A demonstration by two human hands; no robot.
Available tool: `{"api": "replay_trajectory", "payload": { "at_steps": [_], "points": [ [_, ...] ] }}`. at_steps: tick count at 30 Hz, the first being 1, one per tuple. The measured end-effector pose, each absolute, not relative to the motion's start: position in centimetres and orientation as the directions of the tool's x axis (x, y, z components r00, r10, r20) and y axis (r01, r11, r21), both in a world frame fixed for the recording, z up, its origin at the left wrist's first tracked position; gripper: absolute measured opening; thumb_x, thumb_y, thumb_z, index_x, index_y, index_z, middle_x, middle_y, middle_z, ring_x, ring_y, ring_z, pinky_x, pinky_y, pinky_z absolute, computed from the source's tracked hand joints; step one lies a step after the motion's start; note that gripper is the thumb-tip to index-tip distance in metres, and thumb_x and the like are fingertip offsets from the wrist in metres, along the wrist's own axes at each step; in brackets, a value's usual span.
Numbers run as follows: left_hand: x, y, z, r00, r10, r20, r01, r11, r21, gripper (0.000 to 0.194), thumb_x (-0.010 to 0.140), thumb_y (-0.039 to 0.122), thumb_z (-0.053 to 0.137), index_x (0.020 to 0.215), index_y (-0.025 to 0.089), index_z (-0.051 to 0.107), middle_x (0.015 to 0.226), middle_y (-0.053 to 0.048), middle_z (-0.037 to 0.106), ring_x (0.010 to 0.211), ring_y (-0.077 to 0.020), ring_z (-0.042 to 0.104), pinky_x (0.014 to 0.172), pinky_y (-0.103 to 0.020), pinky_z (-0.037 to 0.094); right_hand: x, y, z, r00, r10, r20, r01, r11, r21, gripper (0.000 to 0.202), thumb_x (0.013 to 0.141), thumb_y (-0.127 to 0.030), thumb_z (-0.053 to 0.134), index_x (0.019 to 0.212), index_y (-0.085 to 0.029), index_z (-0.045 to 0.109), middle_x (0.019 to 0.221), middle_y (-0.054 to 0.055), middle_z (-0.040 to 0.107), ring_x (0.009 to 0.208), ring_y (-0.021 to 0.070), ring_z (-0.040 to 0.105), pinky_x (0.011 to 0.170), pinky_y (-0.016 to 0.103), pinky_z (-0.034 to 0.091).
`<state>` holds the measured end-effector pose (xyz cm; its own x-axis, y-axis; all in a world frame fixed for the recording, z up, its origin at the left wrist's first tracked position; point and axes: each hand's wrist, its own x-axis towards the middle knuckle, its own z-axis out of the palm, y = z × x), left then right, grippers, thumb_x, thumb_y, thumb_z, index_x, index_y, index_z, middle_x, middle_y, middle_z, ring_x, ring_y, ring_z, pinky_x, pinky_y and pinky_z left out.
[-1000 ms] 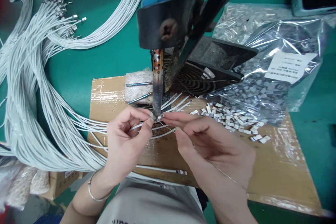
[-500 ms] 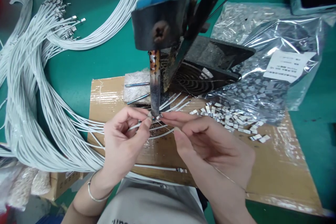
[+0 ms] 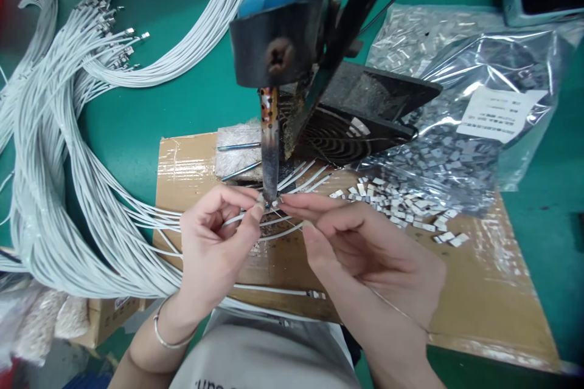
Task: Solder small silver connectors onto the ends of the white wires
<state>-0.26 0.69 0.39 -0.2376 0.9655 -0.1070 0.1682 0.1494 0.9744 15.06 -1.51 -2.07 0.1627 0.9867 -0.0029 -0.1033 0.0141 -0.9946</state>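
A soldering iron (image 3: 270, 152) points straight down from a stand, its tip between my two hands. My left hand (image 3: 221, 243) is closed in a pinch on a white wire (image 3: 233, 219) just left of the tip. From the right, my right hand (image 3: 360, 255) reaches to the same spot, fingers drawn together round a thin strand of solder (image 3: 387, 302) that runs back across the palm. What touches the iron's tip is too small to make out. More white wires lie under the hands on a cardboard sheet (image 3: 479, 292).
Large bundles of white wires (image 3: 41, 194) cover the left side. A black fan (image 3: 342, 137) stands behind the iron. Small metal parts (image 3: 401, 203) are scattered at the right, beside plastic bags (image 3: 497, 91) of parts. A wrapped block (image 3: 237, 152) holds metal rods.
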Motion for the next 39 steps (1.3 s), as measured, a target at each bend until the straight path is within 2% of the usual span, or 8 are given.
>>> {"api": "replay_trajectory", "payload": {
  "at_steps": [6,13,21,29,35,39],
  "points": [
    [-0.24,0.66,0.41,-0.234,0.968,-0.089,0.182,0.134,0.974,0.016,0.08,0.006,0.087,0.077,0.019,0.079,0.088,-0.003,0.081,0.064,-0.0105,0.065,0.053,-0.018,0.05,15.08,-1.53,-2.19,0.162,0.987,0.015,-0.11,0.033,-0.993,0.021,0.095,-0.008,0.073,0.084,-0.026,0.068,0.113,0.004,0.087,0.104,0.0232,0.086,0.093,0.037,0.072],
    [-0.26,0.72,0.32,-0.219,0.972,-0.083,0.195,0.127,0.973,0.017,0.084,0.005,0.082,0.077,0.02,0.078,0.089,-0.002,0.081,0.062,-0.0082,0.061,0.053,-0.016,0.048,15.06,-1.53,-1.92,0.149,0.988,-0.04,-0.157,-0.016,-0.987,0.022,0.095,-0.009,0.074,0.083,-0.026,0.067,0.115,0.001,0.087,0.105,0.0186,0.085,0.096,0.03,0.07],
    [-0.42,0.68,0.3,-0.238,0.968,-0.076,0.229,0.132,0.964,0.013,0.084,0.01,0.084,0.077,0.019,0.079,0.089,-0.004,0.081,0.062,-0.0106,0.062,0.052,-0.019,0.048,15.09,-1.38,-1.79,0.142,0.989,-0.037,-0.144,-0.017,-0.989,0.022,0.095,-0.009,0.073,0.083,-0.026,0.067,0.113,0.003,0.087,0.105,0.0215,0.085,0.093,0.035,0.071],
    [-0.08,0.94,0.43,-0.242,0.969,-0.049,0.18,0.095,0.979,0.015,0.078,0.005,0.084,0.072,0.018,0.079,0.083,-0.002,0.08,0.056,-0.0062,0.055,0.048,-0.014,0.044,14.97,-1.25,-2.05,0.146,0.989,0.011,-0.129,0.03,-0.991,0.023,0.095,-0.006,0.072,0.084,-0.025,0.068,0.115,0.001,0.087,0.106,0.0178,0.085,0.095,0.028,0.069],
    [-0.23,0.77,0.22,-0.234,0.971,-0.046,0.142,0.081,0.987,0.019,0.077,0.0,0.084,0.075,0.019,0.081,0.085,0.0,0.081,0.062,-0.0051,0.061,0.055,-0.01,0.048,15.06,-1.26,-1.95,0.137,0.99,0.022,-0.13,0.04,-0.991,0.024,0.094,-0.005,0.073,0.083,-0.025,0.067,0.115,-0.001,0.087,0.105,0.0148,0.085,0.096,0.023,0.067],
    [-0.28,0.75,0.21,-0.23,0.972,-0.042,0.137,0.075,0.988,0.02,0.078,0.0,0.084,0.076,0.019,0.081,0.086,0.001,0.081,0.063,-0.0044,0.061,0.056,-0.009,0.049,15.07,-1.3,-1.81,0.14,0.99,0.026,-0.125,0.044,-0.991,0.023,0.095,-0.006,0.072,0.083,-0.025,0.068,0.115,0.0,0.087,0.104,0.0161,0.085,0.095,0.025,0.068]
  ]
}}
